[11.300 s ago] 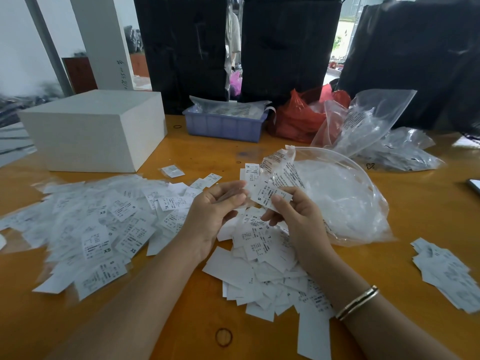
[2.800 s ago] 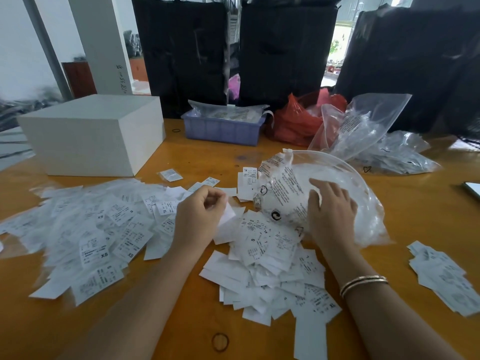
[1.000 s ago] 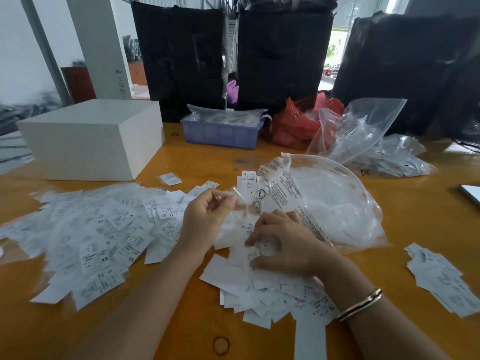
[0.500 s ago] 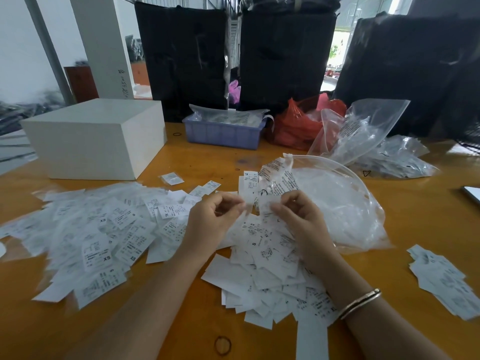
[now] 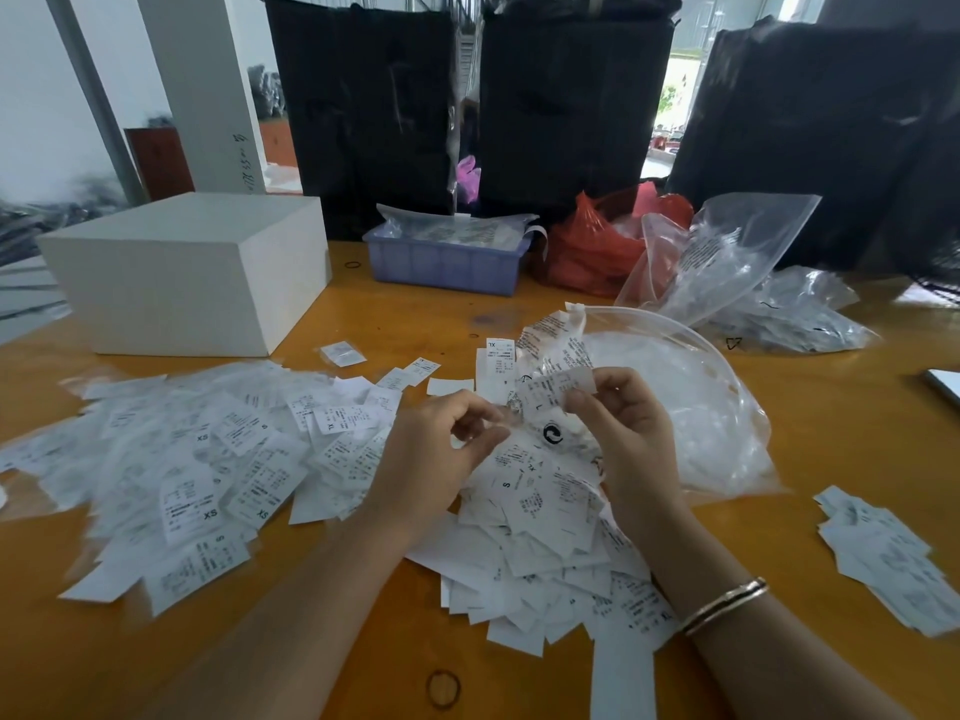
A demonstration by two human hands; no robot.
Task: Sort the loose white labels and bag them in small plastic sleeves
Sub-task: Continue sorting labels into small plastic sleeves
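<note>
My left hand point(image 5: 436, 454) pinches a small clear plastic sleeve point(image 5: 540, 431) with a printed recycling mark, held just above the table. My right hand point(image 5: 628, 428) grips a white label point(image 5: 563, 386) by its edge, right at the sleeve's upper end and touching it. Under both hands lies a heap of loose white labels point(image 5: 540, 517). To the left spreads a wide pile of sleeved labels point(image 5: 208, 459) marked XS, S and XL. A large open clear bag of empty sleeves point(image 5: 696, 407) sits just behind my right hand.
A white box point(image 5: 192, 272) stands back left, with a blue tray point(image 5: 447, 259), a red bag point(image 5: 597, 246) and more clear bags point(image 5: 727, 257) behind. A small stack of labels point(image 5: 883, 553) lies at the right. A rubber band point(image 5: 442, 691) rests near the front edge.
My right hand left the loose heap, where it was pressing a second ago, and rose with a label to the sleeve. My left hand stayed put, holding the sleeve.
</note>
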